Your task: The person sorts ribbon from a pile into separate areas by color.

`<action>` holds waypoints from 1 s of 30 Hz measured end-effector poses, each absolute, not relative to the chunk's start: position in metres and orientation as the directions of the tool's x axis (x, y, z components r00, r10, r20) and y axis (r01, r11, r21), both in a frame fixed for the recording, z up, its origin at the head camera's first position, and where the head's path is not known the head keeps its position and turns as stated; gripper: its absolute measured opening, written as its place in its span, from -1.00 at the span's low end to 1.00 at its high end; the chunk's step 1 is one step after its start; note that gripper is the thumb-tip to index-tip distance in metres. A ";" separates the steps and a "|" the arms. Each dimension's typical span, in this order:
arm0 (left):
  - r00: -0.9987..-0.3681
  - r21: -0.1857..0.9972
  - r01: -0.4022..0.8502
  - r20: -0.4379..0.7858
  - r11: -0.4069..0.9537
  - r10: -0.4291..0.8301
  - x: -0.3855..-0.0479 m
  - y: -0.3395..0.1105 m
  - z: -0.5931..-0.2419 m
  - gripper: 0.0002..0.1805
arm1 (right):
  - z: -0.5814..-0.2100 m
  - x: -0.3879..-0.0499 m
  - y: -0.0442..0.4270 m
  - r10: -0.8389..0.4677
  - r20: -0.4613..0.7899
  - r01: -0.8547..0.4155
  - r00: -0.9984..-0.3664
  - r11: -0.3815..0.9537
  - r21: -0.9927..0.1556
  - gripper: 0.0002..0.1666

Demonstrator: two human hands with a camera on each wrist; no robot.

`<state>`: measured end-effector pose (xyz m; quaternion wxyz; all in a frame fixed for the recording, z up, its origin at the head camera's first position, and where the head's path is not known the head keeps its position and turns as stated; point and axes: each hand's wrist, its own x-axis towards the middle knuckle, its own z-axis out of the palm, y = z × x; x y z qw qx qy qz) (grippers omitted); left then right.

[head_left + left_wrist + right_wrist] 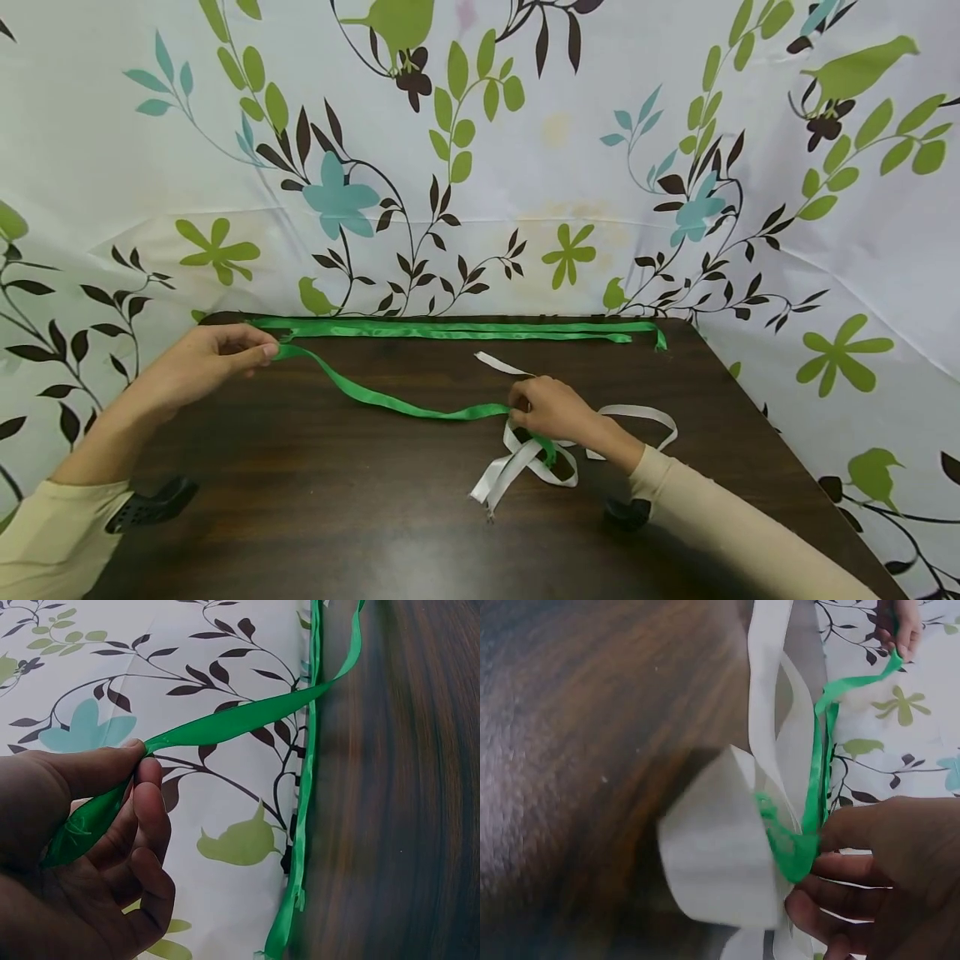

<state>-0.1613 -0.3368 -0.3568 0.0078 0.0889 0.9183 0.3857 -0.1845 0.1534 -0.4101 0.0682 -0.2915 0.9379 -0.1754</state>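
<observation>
A green ribbon (390, 403) stretches between my two hands, sagging in the middle. My left hand (213, 360) pinches its left end between thumb and index finger; in the left wrist view a short tail of the ribbon (86, 825) lies against the palm. Toward the other end, my right hand (553, 407) pinches the same ribbon, and its free tip (787, 847) hangs below the fingers. Under the right hand lies a heap of looped white ribbon (517, 467); in the right wrist view a broad white loop (716, 847) stands close beside the fingertips.
More green ribbons (450, 331) lie straight along the back edge of the dark wooden table (337, 517). Part of the white ribbon (652, 414) curves out to the right of the right hand. A leaf-patterned cloth (480, 167) hangs behind the table.
</observation>
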 end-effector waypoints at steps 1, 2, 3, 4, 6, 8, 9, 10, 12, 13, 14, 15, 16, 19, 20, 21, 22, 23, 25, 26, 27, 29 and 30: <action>-0.984 0.709 0.154 0.050 0.688 0.168 -0.161 -0.337 -0.357 -0.53 | -0.410 -0.185 0.156 -0.572 -0.019 -0.523 -0.820 0.763 -0.380 -0.88; -0.985 0.707 0.149 0.044 0.691 0.168 -0.162 -0.337 -0.358 -0.53 | -0.409 -0.186 0.158 -0.573 -0.011 -0.521 -0.820 0.755 -0.398 -0.90; -0.985 0.705 0.147 0.041 0.693 0.167 -0.162 -0.338 -0.358 -0.53 | -0.408 -0.187 0.161 -0.573 -0.005 -0.521 -0.820 0.749 -0.409 -0.89; -0.985 0.706 0.145 0.037 0.693 0.168 -0.162 -0.339 -0.359 -0.53 | -0.406 -0.188 0.164 -0.573 0.003 -0.520 -0.820 0.742 -0.423 -0.89; -0.985 0.708 0.141 0.031 0.692 0.169 -0.164 -0.340 -0.359 -0.52 | -0.400 -0.191 0.171 -0.574 0.020 -0.521 -0.819 0.727 -0.447 -0.88; -0.985 0.707 0.138 0.024 0.694 0.171 -0.166 -0.342 -0.360 -0.51 | -0.394 -0.195 0.179 -0.577 0.038 -0.525 -0.816 0.711 -0.467 -0.88; -0.985 0.706 0.134 0.020 0.695 0.170 -0.167 -0.343 -0.361 -0.50 | -0.391 -0.196 0.183 -0.577 0.043 -0.524 -0.815 0.705 -0.478 -0.88; -0.986 0.707 0.130 0.017 0.696 0.167 -0.169 -0.345 -0.362 -0.50 | -0.388 -0.198 0.188 -0.577 0.049 -0.525 -0.815 0.701 -0.484 -0.88; -0.987 0.702 0.125 0.016 0.701 0.160 -0.172 -0.349 -0.365 -0.49 | -0.383 -0.202 0.197 -0.575 0.061 -0.526 -0.816 0.695 -0.491 -0.88; -0.988 0.697 0.123 0.017 0.706 0.155 -0.174 -0.351 -0.367 -0.48 | -0.381 -0.203 0.202 -0.571 0.064 -0.522 -0.819 0.694 -0.496 -0.88; -0.989 0.694 0.119 0.018 0.710 0.148 -0.175 -0.353 -0.369 -0.48 | -0.378 -0.204 0.207 -0.564 0.067 -0.517 -0.823 0.697 -0.497 -0.88; -0.990 0.690 0.115 0.017 0.714 0.143 -0.176 -0.355 -0.371 -0.47 | -0.376 -0.205 0.212 -0.558 0.069 -0.513 -0.827 0.698 -0.500 -0.88; -0.990 0.688 0.114 0.018 0.717 0.140 -0.177 -0.356 -0.372 -0.47 | -0.375 -0.206 0.217 -0.555 0.073 -0.513 -0.829 0.700 -0.496 -0.89; -0.991 0.680 0.108 0.012 0.725 0.136 -0.179 -0.358 -0.374 -0.46 | -0.370 -0.209 0.231 -0.554 0.068 -0.505 -0.829 0.693 -0.514 -0.90; -0.991 0.680 0.106 0.009 0.725 0.136 -0.179 -0.358 -0.375 -0.46 | -0.368 -0.210 0.236 -0.559 0.060 -0.502 -0.827 0.688 -0.524 -0.90; -0.991 0.682 0.104 0.006 0.724 0.136 -0.180 -0.358 -0.375 -0.45 | -0.367 -0.211 0.240 -0.564 0.047 -0.497 -0.824 0.681 -0.538 -0.90; -0.991 0.684 0.101 0.004 0.723 0.134 -0.181 -0.358 -0.376 -0.45 | -0.365 -0.212 0.244 -0.569 0.034 -0.492 -0.821 0.678 -0.546 -0.90; -0.991 0.687 0.097 0.003 0.720 0.131 -0.181 -0.359 -0.377 -0.44 | -0.364 -0.213 0.247 -0.573 0.019 -0.485 -0.820 0.676 -0.554 -0.90; -0.992 0.689 0.090 0.002 0.720 0.123 -0.183 -0.359 -0.379 -0.43 | -0.362 -0.215 0.254 -0.581 -0.008 -0.478 -0.814 0.678 -0.558 -0.89; -0.993 0.689 0.086 0.001 0.720 0.118 -0.184 -0.360 -0.381 -0.42 | -0.361 -0.215 0.258 -0.585 -0.020 -0.479 -0.811 0.683 -0.552 -0.89; -0.993 0.689 0.083 0.001 0.720 0.114 -0.184 -0.360 -0.382 -0.42 | -0.360 -0.216 0.261 -0.589 -0.027 -0.484 -0.808 0.688 -0.540 -0.89; -0.994 0.690 0.081 0.003 0.719 0.109 -0.186 -0.361 -0.385 -0.42 | -0.359 -0.217 0.268 -0.597 -0.030 -0.503 -0.802 0.701 -0.506 -0.88; -0.994 0.691 0.081 0.004 0.718 0.108 -0.187 -0.362 -0.387 -0.42 | -0.358 -0.217 0.271 -0.601 -0.029 -0.513 -0.799 0.705 -0.489 -0.88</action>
